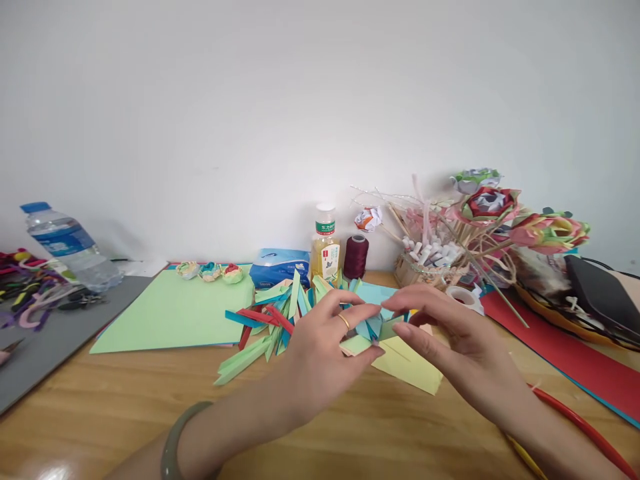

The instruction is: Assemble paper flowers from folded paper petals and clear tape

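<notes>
While the left hand pinches folded paper between thumb and fingers, the right hand, partly open, curves at its edge.
Head view: it sits near yellow paper and loose strips; any right-hand grip cannot be told.

Wooden counter, busy with paper
On it, a grey mat, a green-topped paper stack, folded strips, yellow paper, a drink bottle and a thread spool

Head-worn cam, looks fwd & dn; desk near, wall in bkgd.
</notes>
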The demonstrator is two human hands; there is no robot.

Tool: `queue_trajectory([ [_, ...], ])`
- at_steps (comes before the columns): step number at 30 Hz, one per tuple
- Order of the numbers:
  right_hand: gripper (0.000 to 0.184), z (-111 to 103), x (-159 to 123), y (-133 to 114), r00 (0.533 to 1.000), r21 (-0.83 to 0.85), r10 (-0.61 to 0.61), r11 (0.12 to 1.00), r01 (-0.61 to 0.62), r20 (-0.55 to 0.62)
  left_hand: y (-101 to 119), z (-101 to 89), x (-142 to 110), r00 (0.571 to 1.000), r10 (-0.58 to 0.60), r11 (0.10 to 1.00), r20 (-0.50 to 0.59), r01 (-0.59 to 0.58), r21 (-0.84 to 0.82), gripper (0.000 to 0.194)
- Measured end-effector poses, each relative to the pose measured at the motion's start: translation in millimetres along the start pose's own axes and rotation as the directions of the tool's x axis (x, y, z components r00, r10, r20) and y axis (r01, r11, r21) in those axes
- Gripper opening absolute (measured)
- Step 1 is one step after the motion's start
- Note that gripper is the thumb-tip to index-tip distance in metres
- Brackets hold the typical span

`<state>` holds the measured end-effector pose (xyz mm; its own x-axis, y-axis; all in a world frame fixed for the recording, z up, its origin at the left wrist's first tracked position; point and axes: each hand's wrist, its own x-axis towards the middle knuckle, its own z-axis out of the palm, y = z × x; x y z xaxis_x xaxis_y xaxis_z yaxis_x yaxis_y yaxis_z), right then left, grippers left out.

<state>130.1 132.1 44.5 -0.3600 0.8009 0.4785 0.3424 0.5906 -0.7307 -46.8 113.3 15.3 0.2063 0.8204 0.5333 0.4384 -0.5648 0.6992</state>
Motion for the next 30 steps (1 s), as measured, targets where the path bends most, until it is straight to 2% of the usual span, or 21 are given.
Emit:
queue_trajectory([
  [2,0.014,0.1,4.5,0.8,1.000,0.034,0.001,0.999,-0.002,0.029,-1.8,-1.1,0.6,0.998,0.051,0.999,-0.035,-0.050,0.017,0.037],
  [6,0.012,-0.1,9.9,3.5,1.000,0.091,0.003,0.996,-0.003,0.001,-4.8,-2.7,5.0,0.983,0.150,0.988,-0.102,-0.146,0.042,0.038],
  [12,0.011,-1.7,11.5,-1.8,0.993,0.096,-0.097,0.990,0.104,-0.071,-3.2,-8.8,9.4,0.932,0.312,0.948,-0.187,-0.291,0.131,0.035],
  [16,0.020,0.1,14.8,-1.6,0.980,0.158,0.022,0.987,0.010,-0.196,-5.2,-13.9,8.5,0.878,0.383,0.917,-0.286,-0.325,0.230,0.034],
  [18,0.022,2.7,17.1,-1.1,0.985,0.183,0.068,0.982,-0.039,-0.155,-10.1,-14.3,8.0,0.825,0.448,0.884,-0.344,-0.352,0.307,0.032],
  [20,0.020,5.4,18.5,-2.0,0.996,0.158,0.049,0.987,-0.036,-0.076,-16.7,-13.3,8.1,0.754,0.544,0.824,-0.368,-0.397,0.404,0.027],
  [24,0.014,6.8,15.7,-6.2,0.995,0.137,-0.104,0.985,0.104,-0.010,-28.8,-9.9,9.3,0.575,0.738,0.649,-0.352,-0.464,0.603,0.012],
  [26,0.018,5.6,12.3,-7.4,0.993,0.157,-0.120,0.980,0.119,0.001,-32.9,-8.3,9.7,0.480,0.813,0.557,-0.331,-0.475,0.681,0.011],
  [28,0.019,4.7,9.4,-8.1,0.998,0.203,-0.062,0.977,0.064,-0.018,-35.6,-7.0,9.8,0.394,0.869,0.473,-0.300,-0.481,0.738,0.014],
  [30,0.020,5.7,8.3,-9.5,0.998,0.229,0.048,0.973,-0.038,-0.039,-37.1,-6.2,10.2,0.336,0.905,0.405,-0.261,-0.492,0.770,0.018],
])
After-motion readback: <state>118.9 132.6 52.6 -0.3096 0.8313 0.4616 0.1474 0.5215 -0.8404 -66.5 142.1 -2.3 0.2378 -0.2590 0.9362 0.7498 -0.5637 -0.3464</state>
